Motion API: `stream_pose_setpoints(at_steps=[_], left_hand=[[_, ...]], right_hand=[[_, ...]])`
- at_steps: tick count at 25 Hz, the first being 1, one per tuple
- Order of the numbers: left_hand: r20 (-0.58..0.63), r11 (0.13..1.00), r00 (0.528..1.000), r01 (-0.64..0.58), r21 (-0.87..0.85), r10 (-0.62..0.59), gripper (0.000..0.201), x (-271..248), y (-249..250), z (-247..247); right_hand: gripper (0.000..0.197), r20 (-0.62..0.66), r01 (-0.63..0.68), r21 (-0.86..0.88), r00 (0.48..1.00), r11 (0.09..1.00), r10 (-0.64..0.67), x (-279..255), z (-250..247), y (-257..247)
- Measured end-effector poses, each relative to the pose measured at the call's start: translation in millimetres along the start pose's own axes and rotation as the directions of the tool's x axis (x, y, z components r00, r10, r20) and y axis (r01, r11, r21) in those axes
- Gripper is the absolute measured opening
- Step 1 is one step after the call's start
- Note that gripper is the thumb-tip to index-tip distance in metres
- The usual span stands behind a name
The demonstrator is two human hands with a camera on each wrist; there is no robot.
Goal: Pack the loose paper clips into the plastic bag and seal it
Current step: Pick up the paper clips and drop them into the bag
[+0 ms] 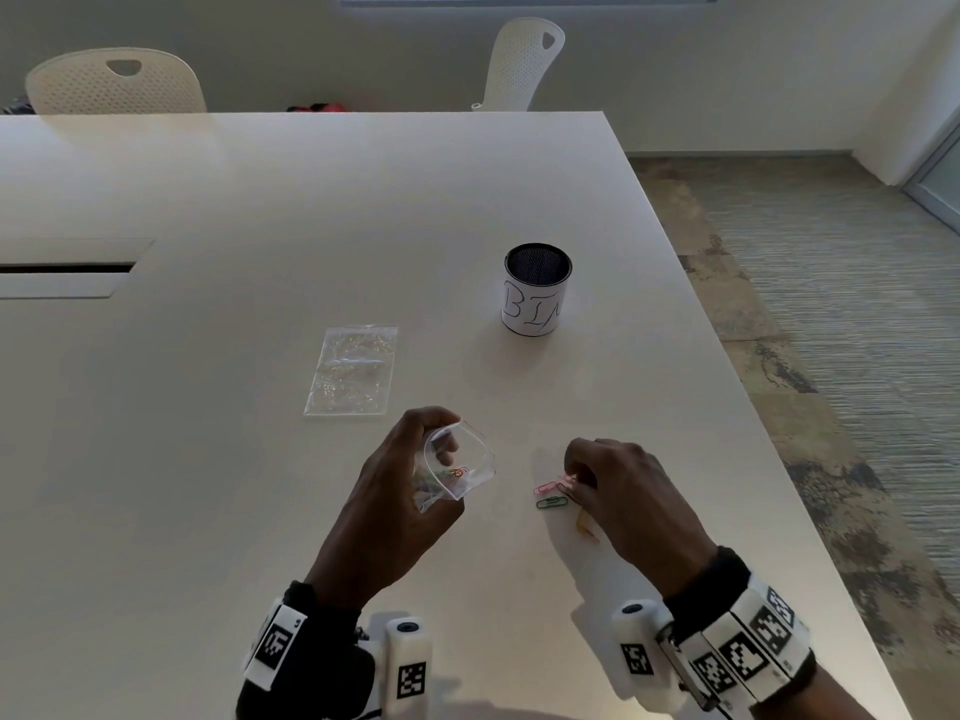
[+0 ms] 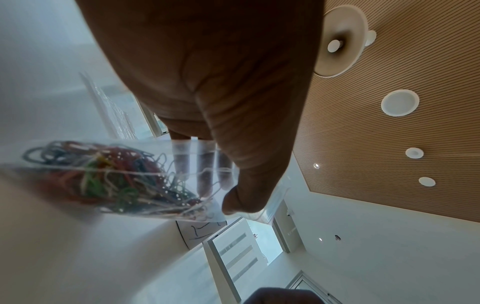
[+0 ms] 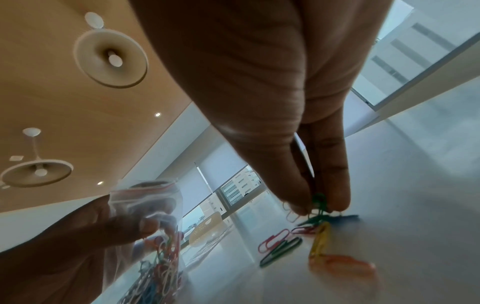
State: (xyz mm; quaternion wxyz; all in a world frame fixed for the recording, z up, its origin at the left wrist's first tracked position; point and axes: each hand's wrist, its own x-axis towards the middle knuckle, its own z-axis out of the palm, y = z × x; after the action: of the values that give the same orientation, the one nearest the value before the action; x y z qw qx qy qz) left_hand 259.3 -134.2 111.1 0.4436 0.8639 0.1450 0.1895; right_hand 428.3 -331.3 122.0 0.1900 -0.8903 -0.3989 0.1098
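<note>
My left hand (image 1: 410,475) holds a small clear plastic bag (image 1: 460,467) upright above the white table (image 1: 260,210), its mouth held wide. Several coloured paper clips (image 2: 103,174) lie bunched in the bag's bottom, seen also in the right wrist view as a tangle in the bag (image 3: 155,236). My right hand (image 1: 597,470) reaches down to the table just right of the bag. Its thumb and fingertips (image 3: 298,205) pinch green paper clips (image 3: 319,203) from a small loose pile. A pink clip (image 1: 545,487), a green clip (image 1: 551,503) and a yellow clip (image 3: 320,240) still lie on the table.
A second clear plastic bag (image 1: 353,368) lies flat farther back on the table. A mesh cup labelled BIN (image 1: 535,288) stands behind and right. The table's right edge (image 1: 737,366) runs close to my right hand. Two white chairs (image 1: 114,80) stand at the far side.
</note>
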Motion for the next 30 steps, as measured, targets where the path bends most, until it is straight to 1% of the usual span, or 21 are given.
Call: stream_pose_setpoints(at_steps=[3,5,7,8,10,13,15,16,17,18,20,21,22,24,26,28,30], left_hand=[[0.003,1.0,1.0,0.003,0.005,-0.003,0.068,-0.2,0.0,0.1],[-0.002,1.0,1.0,0.002,0.003,-0.002,0.068,-0.2,-0.1,0.3],[0.002,1.0,1.0,0.001,0.002,-0.001,0.068,0.3,-0.3,0.1],[0.005,1.0,1.0,-0.001,0.003,0.001,0.068,0.5,-0.2,0.2],[0.005,1.0,1.0,0.001,0.002,-0.001,0.068,0.5,0.6,0.4],[-0.001,1.0,1.0,0.005,0.003,-0.005,0.067,0.4,2.1,0.6],[-0.002,1.0,1.0,0.006,0.002,-0.006,0.066,0.1,2.8,0.2],[-0.002,1.0,1.0,0.004,0.005,-0.004,0.066,-0.1,3.0,-0.1],[-0.003,1.0,1.0,-0.001,0.011,0.001,0.065,-0.3,3.2,-0.2],[-0.003,1.0,1.0,-0.003,0.018,0.003,0.065,-0.6,3.7,-0.3],[-0.005,1.0,1.0,0.005,0.023,-0.005,0.065,-1.0,4.1,-0.3],[-0.007,1.0,1.0,0.015,0.022,-0.015,0.065,-0.9,3.8,-0.4],[-0.007,0.999,1.0,0.024,0.022,-0.024,0.066,-0.7,3.3,-0.2],[-0.006,0.999,0.999,0.037,0.032,-0.037,0.067,-0.7,2.5,-0.3],[-0.006,0.998,0.999,0.048,0.032,-0.048,0.066,-0.9,2.9,-0.8],[-0.011,0.999,0.999,0.043,0.028,-0.042,0.066,-1.7,4.2,-1.3],[-0.02,0.999,0.999,0.031,0.023,-0.031,0.066,-2.3,5.1,-2.0]], right_hand=[[0.02,-0.063,-0.037,0.202,0.997,0.979,0.051,1.9,-5.0,12.2],[0.018,-0.067,-0.075,0.364,0.992,0.928,0.107,3.5,-9.0,19.4],[0.014,-0.046,-0.118,0.557,0.984,0.822,0.172,3.6,-13.6,21.4],[0.013,-0.029,-0.137,0.648,0.978,0.749,0.204,2.8,-16.5,19.7],[0.011,0.007,-0.147,0.787,0.973,0.599,0.229,0.2,-22.9,11.3],[0.015,0.017,-0.107,0.894,0.979,0.435,0.205,-2.6,-27.2,-6.5],[0.017,0.005,-0.071,0.929,0.984,0.363,0.18,-3.2,-26.6,-19.8],[0.017,0.0,-0.056,0.938,0.987,0.343,0.161,-3.2,-25.2,-27.2],[0.016,-0.007,-0.04,0.936,0.991,0.35,0.133,-3.6,-23.4,-34.9],[0.014,-0.025,-0.017,0.917,0.995,0.399,0.098,-3.4,-21.3,-42.4],[0.013,-0.102,0.081,0.814,0.995,0.575,0.005,-2.5,-16.1,-55.3],[0.013,-0.142,0.138,0.75,0.989,0.647,-0.047,-1.5,-13.7,-60.4],[0.013,-0.173,0.187,0.696,0.981,0.693,-0.091,-0.5,-11.8,-64.8],[0.013,-0.202,0.255,0.628,0.966,0.735,-0.163,1.5,-9.6,-70.4],[0.014,-0.207,0.287,0.593,0.957,0.752,-0.202,2.9,-9.8,-73.3],[0.014,-0.227,0.301,0.574,0.952,0.761,-0.206,5.2,-14.1,-71.6],[0.012,-0.237,0.284,0.572,0.955,0.769,-0.176,12.1,-19.9,-63.1]])
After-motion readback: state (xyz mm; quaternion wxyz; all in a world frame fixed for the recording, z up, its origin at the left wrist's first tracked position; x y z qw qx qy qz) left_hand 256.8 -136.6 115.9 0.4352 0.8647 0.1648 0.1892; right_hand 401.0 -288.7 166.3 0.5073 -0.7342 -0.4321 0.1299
